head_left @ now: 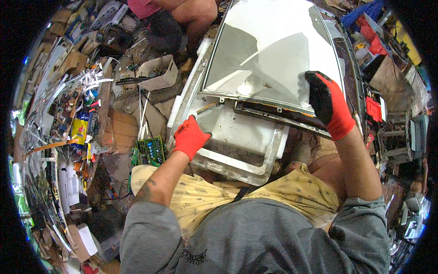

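Observation:
A large flat display panel (278,55) with a glossy grey-and-white reflecting face lies in front of me, tilted over a pale, dirty frame (262,171). My right hand (325,98), in a red glove with black palm and fingers, is at the panel's right part. Its fingers are extended against or just above the glass, where their reflection shows. My left hand (190,137), gloved alike, is over the frame's left side with thumb and forefinger apart. Just beyond it lies a thin brownish strip (207,108). A dark metal edge strip (273,114) runs under the panel's near edge.
A green circuit board (152,150) lies by my left knee. Farther off stands a cream basket (159,73), near another person's arm and leg (194,18). Scrap and wires (82,118) heap up on the left. A red object (373,109) and wooden crate (394,141) are at right.

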### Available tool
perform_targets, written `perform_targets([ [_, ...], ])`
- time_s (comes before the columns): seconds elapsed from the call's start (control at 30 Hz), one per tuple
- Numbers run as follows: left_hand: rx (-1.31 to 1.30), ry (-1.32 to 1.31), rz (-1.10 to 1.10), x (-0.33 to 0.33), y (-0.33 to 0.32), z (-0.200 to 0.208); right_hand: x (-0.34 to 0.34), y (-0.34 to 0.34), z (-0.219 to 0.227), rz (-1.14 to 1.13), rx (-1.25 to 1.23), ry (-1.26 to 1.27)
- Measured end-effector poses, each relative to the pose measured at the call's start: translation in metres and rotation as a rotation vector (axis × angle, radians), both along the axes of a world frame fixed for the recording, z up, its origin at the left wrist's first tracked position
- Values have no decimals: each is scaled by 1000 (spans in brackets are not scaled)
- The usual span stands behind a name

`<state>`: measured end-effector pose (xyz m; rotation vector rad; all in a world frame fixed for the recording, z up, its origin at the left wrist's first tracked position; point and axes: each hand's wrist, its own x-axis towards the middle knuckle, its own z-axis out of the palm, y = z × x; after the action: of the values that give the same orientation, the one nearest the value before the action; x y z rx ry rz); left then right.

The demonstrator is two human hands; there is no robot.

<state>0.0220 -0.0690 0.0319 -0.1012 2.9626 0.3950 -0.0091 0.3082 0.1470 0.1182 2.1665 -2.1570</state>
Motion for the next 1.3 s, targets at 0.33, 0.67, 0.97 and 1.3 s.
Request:
perform_targets([
  [0.33, 1022, -508, 164, -15, -57, 41, 17, -20, -11, 74, -143, -248],
  [0.67, 1653, -266, 114, -28, -52, 70, 19, -35, -15, 224, -119, -301],
  [0.97, 1869, -342, -37, -42, -36, 69, 15, -38, -44, 378, -197, -268],
  [1.3, 1897, -503, 13, -41, -30, 61, 25, -52, -47, 459, -304, -340],
])
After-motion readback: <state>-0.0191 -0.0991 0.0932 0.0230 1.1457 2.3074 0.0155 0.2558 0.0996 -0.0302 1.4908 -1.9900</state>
